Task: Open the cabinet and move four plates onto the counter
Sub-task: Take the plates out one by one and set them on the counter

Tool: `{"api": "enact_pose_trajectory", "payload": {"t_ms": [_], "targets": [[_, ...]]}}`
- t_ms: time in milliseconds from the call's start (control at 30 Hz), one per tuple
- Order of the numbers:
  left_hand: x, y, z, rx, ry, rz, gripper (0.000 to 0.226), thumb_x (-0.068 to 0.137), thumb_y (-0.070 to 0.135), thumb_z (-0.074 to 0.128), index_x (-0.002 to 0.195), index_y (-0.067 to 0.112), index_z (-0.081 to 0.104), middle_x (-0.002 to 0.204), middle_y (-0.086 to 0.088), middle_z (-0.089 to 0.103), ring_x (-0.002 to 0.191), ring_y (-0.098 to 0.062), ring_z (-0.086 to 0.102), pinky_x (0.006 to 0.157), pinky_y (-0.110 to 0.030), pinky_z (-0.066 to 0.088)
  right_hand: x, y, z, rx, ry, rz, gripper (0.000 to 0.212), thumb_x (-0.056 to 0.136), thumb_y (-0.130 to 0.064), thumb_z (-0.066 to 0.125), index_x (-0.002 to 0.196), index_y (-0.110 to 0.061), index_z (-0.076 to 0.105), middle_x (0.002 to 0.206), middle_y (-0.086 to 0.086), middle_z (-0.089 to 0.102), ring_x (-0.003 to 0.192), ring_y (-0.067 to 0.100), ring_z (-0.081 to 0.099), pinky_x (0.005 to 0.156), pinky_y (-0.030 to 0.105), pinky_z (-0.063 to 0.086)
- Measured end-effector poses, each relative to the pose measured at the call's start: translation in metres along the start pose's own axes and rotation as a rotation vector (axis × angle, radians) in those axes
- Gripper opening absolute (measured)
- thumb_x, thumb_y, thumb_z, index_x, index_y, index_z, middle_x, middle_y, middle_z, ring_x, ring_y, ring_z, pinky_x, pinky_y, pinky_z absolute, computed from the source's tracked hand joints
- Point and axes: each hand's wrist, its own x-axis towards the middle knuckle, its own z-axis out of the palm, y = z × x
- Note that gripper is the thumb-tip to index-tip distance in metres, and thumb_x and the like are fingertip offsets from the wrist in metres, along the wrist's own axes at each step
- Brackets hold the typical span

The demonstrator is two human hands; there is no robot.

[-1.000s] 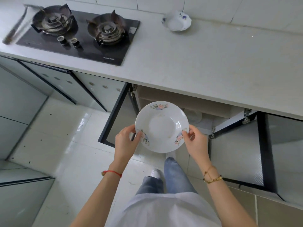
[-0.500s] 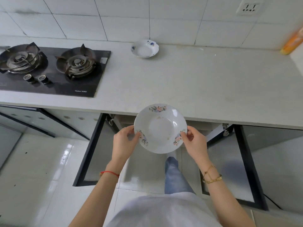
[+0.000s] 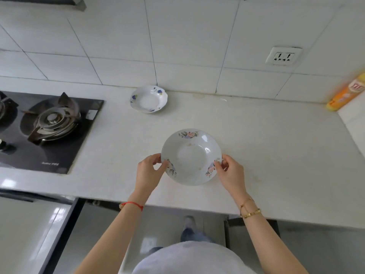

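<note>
Both hands hold one plate: left hand [image 3: 148,171] pinches the plate's left rim, thumb on top & fingers curled under, while right hand [image 3: 230,173] pinches the right rim the same way. Each grip is closed on the rim, nothing else held. Pink-flower plate [image 3: 191,156] sits between the two grips, roughly level, over the white bench [image 3: 276,147]; can't tell if its base touches the surface or hangs just above.

Beyond the grips, near the tiled wall [image 3: 177,46], a 2nd plate w/ blue flowers [image 3: 149,99] rests flat on the bench, well apart from the held one. Left of the left grip, set into the bench, is a black gas hob [image 3: 49,129] w/ one burner fully seen. Far right of the right grip, at the bench's back corner, lies an orange-yellow box [image 3: 344,93], blurred, label unreadable. Wall socket [image 3: 283,55] sits above & right of the grips.

Below the wrists, under the bench edge, cabinet doors stand open: left door [image 3: 59,234] and a dark-framed right door [image 3: 254,226]. Red string on left wrist [image 3: 132,204]; gold bangles on right wrist [image 3: 249,210].
</note>
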Motion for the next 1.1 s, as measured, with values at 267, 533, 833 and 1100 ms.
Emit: {"api": "enact_pose_trajectory", "payload": {"t_ms": [267,533,833,1100], "targets": [[0.114,0.012,0.044,0.052,0.027,-0.045,0.018,0.085,0.017,0.069,0.102,0.018,0.074,0.09,0.007,0.072,0.081,-0.009,0.064,0.072,-0.012,0.044,0.129,0.013,0.01,-0.001,-0.038,0.021,0.014,0.086,-0.018,0.064,0.074,-0.014,0.057,0.056,-0.01,0.043,0.051,0.005,0.041,0.051,0.014,0.035],[0.213,0.003,0.069,0.059,0.006,-0.12,0.021,0.086,0.017,0.067,0.106,0.016,0.074,0.097,0.002,0.073,0.085,-0.012,0.064,0.076,-0.021,0.048,0.231,0.023,0.045,-0.019,-0.079,0.076,0.02,0.086,-0.015,0.063,0.074,-0.002,0.055,0.06,0.0,0.045,0.055,0.013,0.039,0.054,0.028,0.037],[0.286,-0.007,0.093,0.154,0.005,-0.149,0.015,0.088,0.023,0.064,0.099,0.019,0.073,0.09,0.005,0.074,0.081,-0.01,0.066,0.067,-0.023,0.049,0.307,0.033,0.071,-0.04,-0.094,0.077,0.007,0.087,-0.016,0.064,0.08,-0.015,0.062,0.056,-0.011,0.046,0.051,0.003,0.044,0.05,0.013,0.036],[0.311,-0.015,0.107,0.162,-0.021,-0.169,0.013,0.089,0.024,0.064,0.096,0.017,0.072,0.087,0.004,0.073,0.078,-0.011,0.065,0.064,-0.014,0.041,0.334,0.04,0.081,-0.057,-0.09,0.069,0.008,0.088,-0.017,0.063,0.091,-0.011,0.067,0.06,-0.009,0.054,0.055,0.003,0.05,0.053,0.017,0.042]]}}
